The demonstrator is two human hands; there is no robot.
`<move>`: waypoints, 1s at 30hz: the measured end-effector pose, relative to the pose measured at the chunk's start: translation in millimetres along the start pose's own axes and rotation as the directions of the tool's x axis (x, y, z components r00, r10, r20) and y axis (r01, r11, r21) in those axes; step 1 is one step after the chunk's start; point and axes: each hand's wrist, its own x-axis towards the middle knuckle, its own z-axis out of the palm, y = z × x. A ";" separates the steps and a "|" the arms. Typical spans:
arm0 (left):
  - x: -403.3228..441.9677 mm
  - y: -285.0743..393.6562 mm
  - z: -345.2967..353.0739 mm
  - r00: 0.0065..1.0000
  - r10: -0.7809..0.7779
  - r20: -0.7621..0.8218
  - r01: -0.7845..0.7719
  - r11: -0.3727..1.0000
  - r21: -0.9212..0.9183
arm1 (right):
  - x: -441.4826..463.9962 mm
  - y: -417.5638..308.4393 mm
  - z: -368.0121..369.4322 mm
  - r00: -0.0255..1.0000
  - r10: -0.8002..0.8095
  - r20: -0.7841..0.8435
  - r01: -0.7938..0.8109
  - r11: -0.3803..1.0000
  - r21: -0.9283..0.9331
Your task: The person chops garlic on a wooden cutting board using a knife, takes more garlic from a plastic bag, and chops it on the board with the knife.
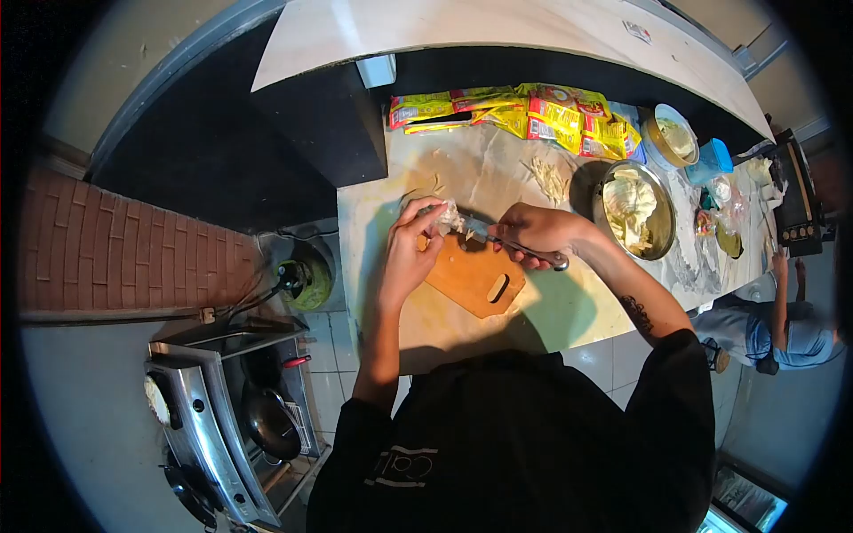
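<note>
Pinching a small, pale, uneven piece of food (447,218) over the far left corner of an orange-brown cutting board (466,277), the person's left grip (411,253) has its fingertips pressed around it. The right grip (536,231) is wrapped around the handle of a knife (477,228), its blade pointing left at the piece; whether the edge has gone into it cannot be told. The board lies on a pale counter (373,266), with a heap of thin, pale strips (548,182) beyond it.

Along the back lie yellow-and-red printed packets (569,111), several with white label panels, the print too small to read. A little printed sticker (637,32) on the white upper ledge (444,31) is just as illegible. Light lettering (404,465) on the person's black garment (524,444) looks like "Cal", tilted and set between two bars; the rest is unclear. Dark script-like markings (635,313) on the right forearm cannot be made out.

To the right stands a metal bowl (673,218) of pale, leafy pieces, near a blue-lidded container (720,156). Another person (782,333) in blue is at the far right.
</note>
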 end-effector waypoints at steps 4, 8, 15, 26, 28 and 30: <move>-0.3 3.3 6.9 0.998 0.039 -0.057 -0.037 0.999 0.032 | 15.7 -8.2 -14.2 0.994 0.032 0.106 -0.042 0.995 0.089; 0.9 -1.3 11.0 0.987 0.034 -0.160 -0.034 0.999 0.002 | 9.8 -34.5 -19.6 0.997 -0.073 0.026 0.069 0.990 0.126; 6.0 -12.8 8.6 0.971 0.010 -0.238 -0.040 0.992 -0.120 | -5.6 -65.0 -30.8 0.964 -0.202 0.171 0.156 0.957 0.246; 16.0 -26.8 1.6 0.937 -0.024 -0.349 -0.076 0.959 -0.272 | 2.1 -74.3 -14.9 0.768 -0.640 -0.001 0.632 0.759 -0.154; 15.6 -26.4 1.2 0.940 -0.032 -0.340 -0.065 0.961 -0.270 | 7.9 -76.6 -11.6 0.760 -0.649 -0.045 0.629 0.751 -0.203; 16.6 -23.4 -0.9 0.944 -0.051 -0.326 -0.043 0.960 -0.276 | 9.6 -78.5 -10.3 0.743 -0.662 -0.098 0.626 0.740 -0.247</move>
